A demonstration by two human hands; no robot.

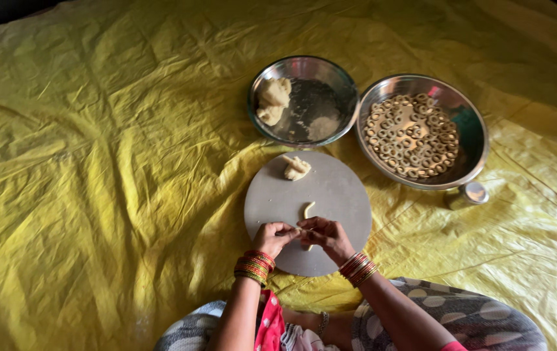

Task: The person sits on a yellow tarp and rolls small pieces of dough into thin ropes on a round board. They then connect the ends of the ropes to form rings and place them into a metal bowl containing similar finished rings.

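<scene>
Head view: your left hand (273, 238) and right hand (330, 238), fingers pinched on one thin dough strip (307, 210) over one round board (308, 211); two steel bowls (303, 99) far, one small dough lump (296, 168).

I see no package, label, sign or screen anywhere around me here.

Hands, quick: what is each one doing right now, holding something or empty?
Left hand: fingers pinched shut on a thin dough strip over the round board.
Right hand: also pinched shut on that dough strip.
</scene>
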